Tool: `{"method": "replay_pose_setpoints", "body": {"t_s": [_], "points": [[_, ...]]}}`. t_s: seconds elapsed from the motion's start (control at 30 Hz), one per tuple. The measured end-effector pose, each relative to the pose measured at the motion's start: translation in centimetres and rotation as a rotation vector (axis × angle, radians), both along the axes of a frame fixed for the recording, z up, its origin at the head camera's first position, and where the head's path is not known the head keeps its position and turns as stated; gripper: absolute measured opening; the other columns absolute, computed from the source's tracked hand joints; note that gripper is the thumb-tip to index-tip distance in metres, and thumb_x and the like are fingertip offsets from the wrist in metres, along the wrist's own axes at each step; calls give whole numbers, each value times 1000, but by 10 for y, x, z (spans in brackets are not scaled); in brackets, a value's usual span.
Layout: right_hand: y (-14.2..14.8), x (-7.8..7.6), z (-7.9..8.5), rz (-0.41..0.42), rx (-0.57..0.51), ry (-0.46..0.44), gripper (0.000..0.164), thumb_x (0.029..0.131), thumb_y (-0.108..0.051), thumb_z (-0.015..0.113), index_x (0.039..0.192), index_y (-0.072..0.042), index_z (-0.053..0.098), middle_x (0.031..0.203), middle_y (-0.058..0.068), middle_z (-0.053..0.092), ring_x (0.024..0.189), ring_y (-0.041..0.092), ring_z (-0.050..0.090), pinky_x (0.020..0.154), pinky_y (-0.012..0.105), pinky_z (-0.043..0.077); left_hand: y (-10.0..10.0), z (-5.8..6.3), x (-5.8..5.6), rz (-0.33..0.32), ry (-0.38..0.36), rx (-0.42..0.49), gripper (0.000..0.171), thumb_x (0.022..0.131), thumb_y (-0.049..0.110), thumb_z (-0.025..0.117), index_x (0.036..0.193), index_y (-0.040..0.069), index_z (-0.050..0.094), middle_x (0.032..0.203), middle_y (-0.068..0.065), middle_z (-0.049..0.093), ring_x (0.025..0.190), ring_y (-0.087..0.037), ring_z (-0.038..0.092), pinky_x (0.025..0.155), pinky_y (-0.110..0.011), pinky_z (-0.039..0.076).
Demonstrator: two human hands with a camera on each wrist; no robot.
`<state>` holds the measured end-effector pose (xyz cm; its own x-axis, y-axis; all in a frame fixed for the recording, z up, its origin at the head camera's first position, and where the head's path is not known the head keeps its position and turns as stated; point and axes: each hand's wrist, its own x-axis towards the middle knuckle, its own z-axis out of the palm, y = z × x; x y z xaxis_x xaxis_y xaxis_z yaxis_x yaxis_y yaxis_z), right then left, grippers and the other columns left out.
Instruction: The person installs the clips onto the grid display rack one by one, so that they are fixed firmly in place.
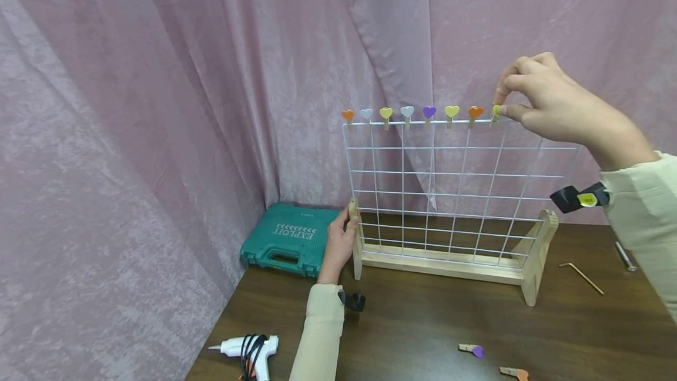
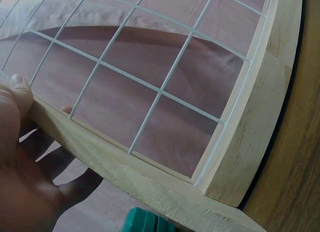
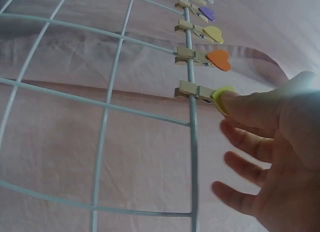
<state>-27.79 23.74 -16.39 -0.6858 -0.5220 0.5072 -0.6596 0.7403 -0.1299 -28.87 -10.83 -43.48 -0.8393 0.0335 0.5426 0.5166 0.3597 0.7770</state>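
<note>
A white wire grid [image 1: 433,174] stands upright in a wooden stand [image 1: 444,264]. Along its top wire sits a row of small wooden clothespins with hearts in orange, white, yellow and purple. My right hand [image 1: 550,99] pinches the yellow-green heart clothespin [image 3: 200,93] at the row's right end, thumb over the heart. In the right wrist view that clothespin's jaws straddle the top wire, beside the orange heart clothespin [image 3: 217,60]. My left hand [image 1: 340,240] grips the stand's left upright [image 1: 355,246], with the thumb on the near side and fingers behind, as the left wrist view shows.
A green tool case [image 1: 296,228] lies behind the left hand. At the front left is a white glue gun [image 1: 254,348] with its cord wrapped. Purple [image 1: 471,349] and orange [image 1: 514,373] heart clothespins lie in front. A hex key [image 1: 582,278] and a bolt [image 1: 626,256] lie right.
</note>
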Motion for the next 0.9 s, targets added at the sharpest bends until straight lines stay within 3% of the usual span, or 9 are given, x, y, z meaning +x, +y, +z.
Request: {"method": "replay_pose_setpoints", "body": {"t_s": [0.17,0.3,0.6,0.9], "points": [[-1,5,5,-96,6,-101,9,89,-7,58,94,0,60,108,20,45,118,46,23,87,62,25,0,2,-1,-16,2,6,39,95,8,50,132,-3,47,120,-23,57,111,-32,53,92,-45,44],[-2,7,5,-125,-18,-115,14,90,-11,58,97,0,60,112,21,45,119,47,23,89,63,24,-1,4,-2,-15,6,9,39,95,8,50,132,-3,47,118,-22,58,110,-32,54,91,-45,44],[0,24,-10,-68,-103,24,20,87,-7,59,105,0,60,111,20,49,108,43,32,85,57,25,-1,2,-2,-20,5,18,39,95,8,51,132,-3,47,119,-23,58,113,-32,52,93,-45,43],[7,52,-34,6,-172,225,23,74,6,66,97,0,63,102,18,55,99,39,41,72,53,30,0,2,1,-20,-21,18,40,96,12,50,133,-1,47,119,-22,58,112,-31,53,92,-44,44]]}}
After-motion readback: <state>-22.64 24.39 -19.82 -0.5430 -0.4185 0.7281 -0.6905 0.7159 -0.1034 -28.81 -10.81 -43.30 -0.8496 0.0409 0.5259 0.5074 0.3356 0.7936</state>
